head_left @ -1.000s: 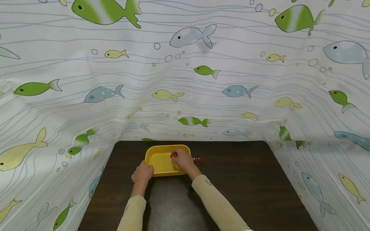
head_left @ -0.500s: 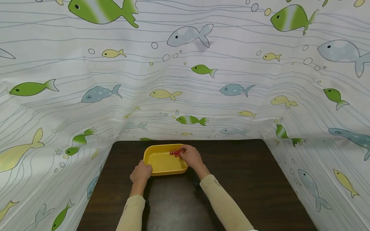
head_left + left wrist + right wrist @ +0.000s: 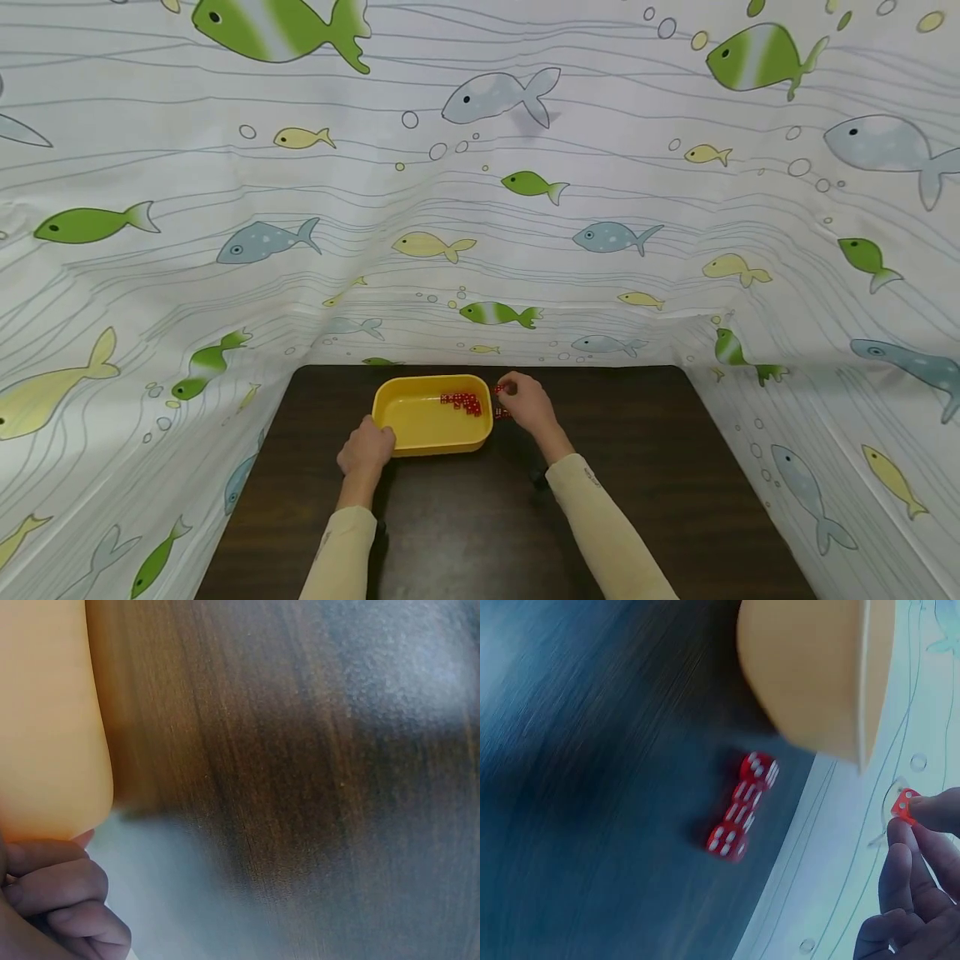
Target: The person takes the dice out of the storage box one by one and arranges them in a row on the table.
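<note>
A yellow plastic tray [image 3: 420, 451] sits on the dark wooden table, and my left hand [image 3: 366, 451] grips its left front corner, thumb over the rim. In the left wrist view the curled fingers [image 3: 60, 889] lie against the tray's wall [image 3: 52, 727]. Several red dice [image 3: 467, 403] with white pips are clustered in the tray's back right part. Just right of the tray my right hand [image 3: 527, 403] pinches one red die [image 3: 904, 805] between thumb and fingertips, raised above the table. Below it a short row of red dice [image 3: 742, 810] lies on the table beside the tray.
The dark wooden table [image 3: 637, 483] reaches out to both sides and toward the front. A white cloth printed with fish [image 3: 495, 250] rises behind the table's back edge and along both sides.
My right hand left dice in the tray's back right part, then moved right past the rim and now pinches one die over the row. My left hand stays on the tray's corner.
</note>
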A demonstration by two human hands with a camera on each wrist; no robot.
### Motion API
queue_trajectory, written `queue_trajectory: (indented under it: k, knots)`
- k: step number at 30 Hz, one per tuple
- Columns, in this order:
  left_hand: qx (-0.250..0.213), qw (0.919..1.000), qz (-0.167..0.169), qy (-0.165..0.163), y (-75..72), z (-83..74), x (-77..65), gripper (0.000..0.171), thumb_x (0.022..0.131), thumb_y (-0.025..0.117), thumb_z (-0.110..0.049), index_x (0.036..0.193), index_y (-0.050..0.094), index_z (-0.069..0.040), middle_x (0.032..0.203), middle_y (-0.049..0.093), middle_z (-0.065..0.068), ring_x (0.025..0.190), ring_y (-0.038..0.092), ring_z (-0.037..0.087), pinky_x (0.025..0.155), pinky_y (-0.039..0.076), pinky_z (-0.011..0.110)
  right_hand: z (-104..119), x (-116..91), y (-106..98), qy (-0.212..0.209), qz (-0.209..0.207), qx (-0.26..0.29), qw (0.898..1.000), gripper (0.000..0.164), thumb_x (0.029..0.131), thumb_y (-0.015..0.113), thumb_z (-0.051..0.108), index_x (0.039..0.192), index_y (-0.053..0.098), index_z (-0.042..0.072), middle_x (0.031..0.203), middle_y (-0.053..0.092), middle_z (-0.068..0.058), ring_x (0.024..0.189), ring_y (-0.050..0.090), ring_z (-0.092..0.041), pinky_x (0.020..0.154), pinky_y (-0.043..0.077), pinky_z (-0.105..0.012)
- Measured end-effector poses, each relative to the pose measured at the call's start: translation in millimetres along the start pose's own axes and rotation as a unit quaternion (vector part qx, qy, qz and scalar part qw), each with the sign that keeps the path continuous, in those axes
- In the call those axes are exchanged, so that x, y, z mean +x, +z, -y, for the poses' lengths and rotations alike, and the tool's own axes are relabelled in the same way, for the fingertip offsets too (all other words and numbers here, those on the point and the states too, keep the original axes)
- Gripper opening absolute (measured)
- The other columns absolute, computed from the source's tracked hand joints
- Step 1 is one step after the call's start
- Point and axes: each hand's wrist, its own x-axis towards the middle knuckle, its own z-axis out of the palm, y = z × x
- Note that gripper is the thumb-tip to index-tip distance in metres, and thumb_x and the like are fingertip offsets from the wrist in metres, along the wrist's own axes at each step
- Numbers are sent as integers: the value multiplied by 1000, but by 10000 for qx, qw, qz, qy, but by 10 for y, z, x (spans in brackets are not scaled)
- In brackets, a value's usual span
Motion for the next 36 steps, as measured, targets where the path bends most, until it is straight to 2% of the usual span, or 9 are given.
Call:
queue_trajectory:
  k: [7,13,21,27,36]
  knots:
    - [-9,10000,9,5,-1,17,-9,53,102,45,-30,141,52,5,94,64,20,77,61,35,70,48,50,-242,-17,-133,120,-235,-7,9997,21,100,71,20,120,75,13,107,72,-7,85,63,-23,77,58,-41]
    - [22,10000,-8,18,-8,29,-22,51,102,45,-29,139,53,5,94,65,21,77,62,35,69,48,51,-454,-19,-158,227,-251,-49,9994,21,101,70,19,120,74,11,109,72,-8,82,63,-22,72,54,-40]
    - [1,10000,-61,67,12,52,3,52,101,45,-31,139,53,4,97,66,22,77,63,36,70,48,52,-706,-29,-118,418,-85,-79,9991,18,101,70,14,118,74,7,111,72,-13,90,63,-26,80,55,-46]
    - [-9,10000,-17,24,8,35,12,52,102,45,-31,139,52,4,90,62,18,73,60,33,68,46,48,-804,-59,-89,613,52,-34,9981,18,102,68,12,119,73,6,111,70,-13,88,61,-26,77,53,-44]
    - [35,10000,-27,-39,8,14,29,49,102,45,-30,136,53,4,87,59,17,72,59,33,68,45,47,-825,-46,-73,720,161,-150,9972,21,102,69,12,122,72,5,110,70,-14,86,61,-26,76,53,-44]
